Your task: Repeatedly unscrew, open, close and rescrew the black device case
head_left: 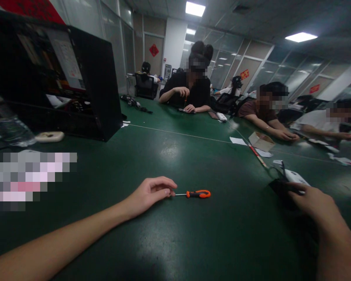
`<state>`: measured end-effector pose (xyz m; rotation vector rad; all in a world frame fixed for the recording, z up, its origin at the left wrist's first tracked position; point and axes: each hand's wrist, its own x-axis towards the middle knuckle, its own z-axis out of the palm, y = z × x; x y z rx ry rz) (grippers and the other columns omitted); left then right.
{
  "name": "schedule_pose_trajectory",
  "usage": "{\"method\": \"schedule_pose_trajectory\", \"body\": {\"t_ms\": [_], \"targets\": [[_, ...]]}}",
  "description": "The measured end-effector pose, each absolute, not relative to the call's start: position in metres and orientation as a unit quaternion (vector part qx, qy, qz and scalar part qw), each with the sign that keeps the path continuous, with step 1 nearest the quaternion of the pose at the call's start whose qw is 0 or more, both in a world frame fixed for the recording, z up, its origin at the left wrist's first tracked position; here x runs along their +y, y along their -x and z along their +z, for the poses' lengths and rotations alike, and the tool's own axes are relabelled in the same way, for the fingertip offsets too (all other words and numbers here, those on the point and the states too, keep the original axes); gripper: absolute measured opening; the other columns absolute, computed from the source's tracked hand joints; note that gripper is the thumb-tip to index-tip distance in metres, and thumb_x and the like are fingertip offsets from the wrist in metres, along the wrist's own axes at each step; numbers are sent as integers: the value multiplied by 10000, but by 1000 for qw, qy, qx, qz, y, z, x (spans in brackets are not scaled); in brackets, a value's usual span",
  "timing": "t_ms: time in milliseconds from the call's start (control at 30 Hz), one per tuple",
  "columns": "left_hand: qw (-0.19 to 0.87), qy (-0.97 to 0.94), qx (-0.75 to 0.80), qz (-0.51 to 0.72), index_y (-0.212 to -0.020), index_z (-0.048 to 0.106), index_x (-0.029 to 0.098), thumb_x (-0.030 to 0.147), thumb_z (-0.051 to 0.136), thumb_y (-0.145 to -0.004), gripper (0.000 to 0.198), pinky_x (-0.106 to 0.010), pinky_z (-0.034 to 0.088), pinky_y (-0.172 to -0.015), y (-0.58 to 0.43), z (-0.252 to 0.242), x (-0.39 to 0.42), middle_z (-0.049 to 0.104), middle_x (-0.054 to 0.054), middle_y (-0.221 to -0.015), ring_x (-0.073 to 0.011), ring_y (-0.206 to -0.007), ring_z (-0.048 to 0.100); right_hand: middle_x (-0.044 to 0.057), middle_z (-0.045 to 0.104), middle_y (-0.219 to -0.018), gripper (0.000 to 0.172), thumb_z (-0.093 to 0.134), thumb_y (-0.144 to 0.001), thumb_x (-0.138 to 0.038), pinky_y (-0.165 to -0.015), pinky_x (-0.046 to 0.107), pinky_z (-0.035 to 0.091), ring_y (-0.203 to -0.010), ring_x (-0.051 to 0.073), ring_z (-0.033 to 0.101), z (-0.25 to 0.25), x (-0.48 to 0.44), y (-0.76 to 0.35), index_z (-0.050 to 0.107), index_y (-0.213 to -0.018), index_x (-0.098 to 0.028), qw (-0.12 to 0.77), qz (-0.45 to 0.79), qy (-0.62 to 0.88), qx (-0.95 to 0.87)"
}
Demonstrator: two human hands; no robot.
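Observation:
My left hand (153, 192) rests low over the green table, with its fingers curled and closed around the tip end of a screwdriver (199, 194). The screwdriver lies sideways, its thin metal shaft coming out of my fingers and its orange and black handle pointing right. The very tip is hidden by the fingers. On the right, my right hand (320, 205) is closed on the edge of a dark, flat black object (282, 190), whose kind I cannot make out. A white item (296, 177) lies just behind it, partly covered.
An open black computer case (105, 89) stands at the left, near a clear plastic container (10, 121). A small cardboard box (261, 141), papers (238, 141) and a red and tan strip (257, 156) lie at the right. Several people sit across the table (169, 156).

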<state>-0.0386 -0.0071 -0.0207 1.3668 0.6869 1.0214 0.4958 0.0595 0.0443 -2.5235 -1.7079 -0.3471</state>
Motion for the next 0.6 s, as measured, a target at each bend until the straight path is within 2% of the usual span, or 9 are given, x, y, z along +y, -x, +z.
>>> {"method": "schedule_pose_trajectory", "body": {"t_ms": [167,267,367,433,500,600], "targets": [[611,-586,290,446,-1072,751,156,226,692,-907,189,-305,518,-886,37,-20,-7,692,-75,-1100,-179,-943,680,227,758,-1084,486,490,-904,-345,-638,420,562,-864,396,745,43,58,-491,705,-1312,-189,-20,-68,856,-512],[612,-586,289,445,-1076,751,157,215,689,-908,189,-300,517,-883,37,-20,-7,690,-75,-1102,-176,-946,678,244,730,-1148,478,466,-940,-366,-719,441,565,-942,402,731,45,60,-490,696,-1319,-187,-41,-60,855,-514],[613,-587,284,447,-1069,752,154,215,689,-908,183,-309,519,-886,37,-21,-8,687,-79,-1112,-179,-946,679,271,708,-1167,455,486,-955,-326,-819,442,547,-1041,401,703,45,64,-490,689,-1311,-129,-61,-56,845,-528],[612,-588,284,447,-1060,751,151,217,689,-908,177,-314,521,-884,37,-20,-8,685,-82,-1113,-181,-939,678,283,688,-1207,520,510,-960,-296,-883,411,529,-1115,379,679,44,67,-489,572,-1427,-76,-68,-54,834,-545],[610,-590,285,445,-1056,751,147,219,686,-908,176,-316,522,-880,37,-20,-8,684,-83,-1110,-181,-933,677,293,664,-1255,585,523,-965,-279,-908,394,514,-1138,362,672,43,70,-488,462,-1504,-59,-75,-49,824,-559],[605,-595,289,443,-1054,749,142,219,682,-908,178,-319,522,-876,37,-18,-8,681,-84,-1102,-183,-926,675,300,668,-1247,545,524,-955,-219,-874,402,509,-1108,363,688,43,75,-487,496,-1477,-66,-89,-38,818,-568]]}}
